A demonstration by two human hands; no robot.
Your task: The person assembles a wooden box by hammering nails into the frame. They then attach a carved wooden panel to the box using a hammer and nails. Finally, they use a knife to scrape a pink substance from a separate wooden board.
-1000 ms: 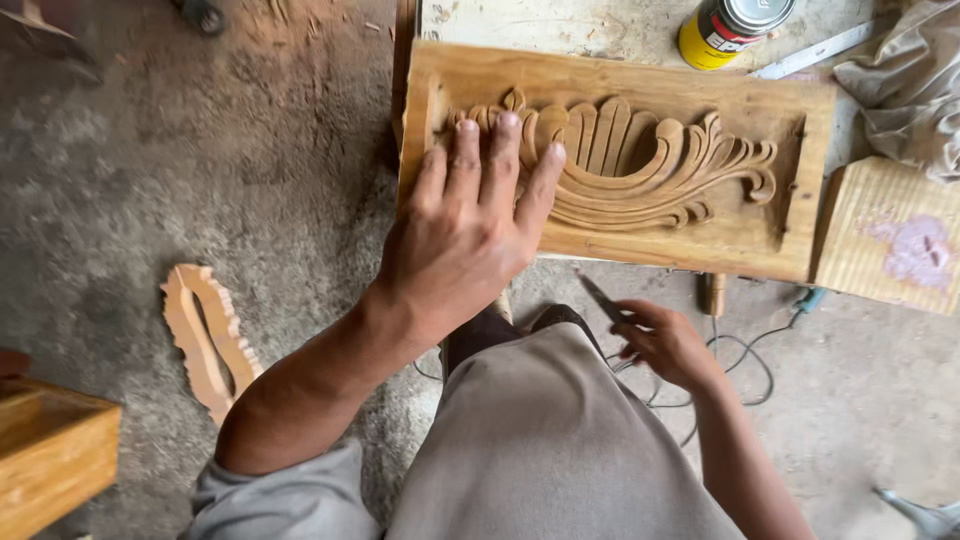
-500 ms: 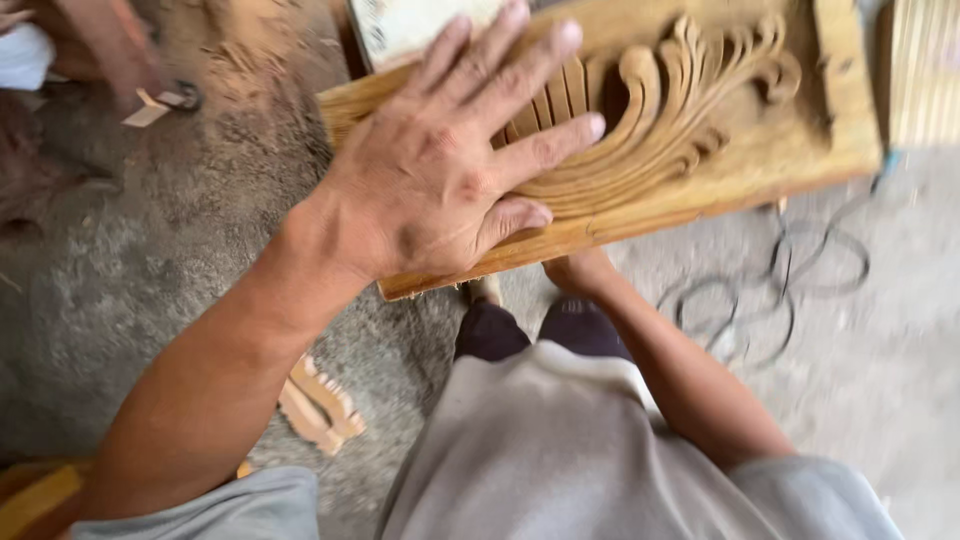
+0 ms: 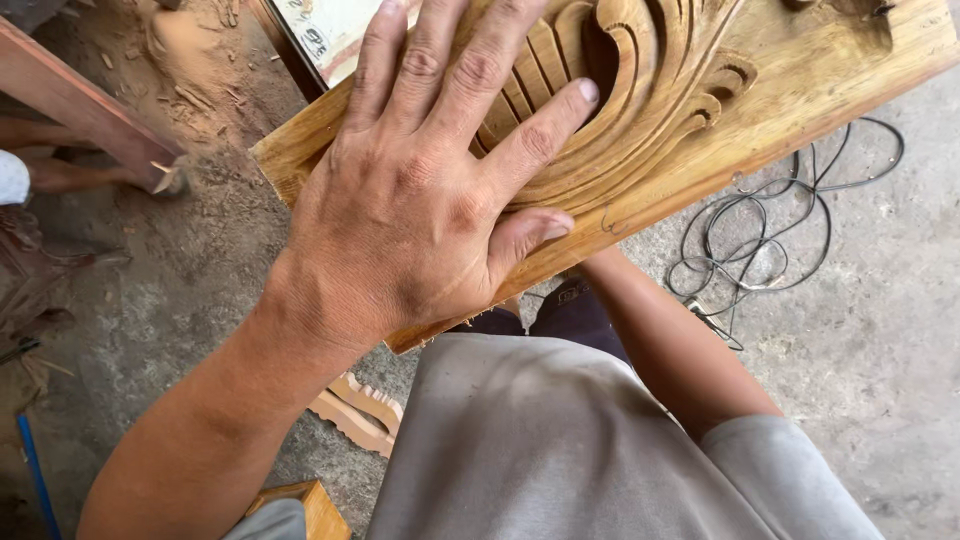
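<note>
A carved wooden panel with raised scroll and leaf relief lies tilted across the top of the head view. My left hand rests flat on its left part, fingers spread over the carving, thumb along the lower edge. My right forearm reaches under the panel's lower edge; the right hand itself is hidden beneath the wood, so what it holds cannot be seen. My grey shirt fills the bottom middle.
A coiled dark cable lies on the concrete floor at right. A small carved wooden piece lies on the floor below the panel. Sawdust, a wooden beam and another person's feet are at upper left.
The view has closed in and tilted, so the panel now runs diagonally. My left hand stays flat on the carving. My right hand, seen holding a tool a second ago, is now under the panel.
</note>
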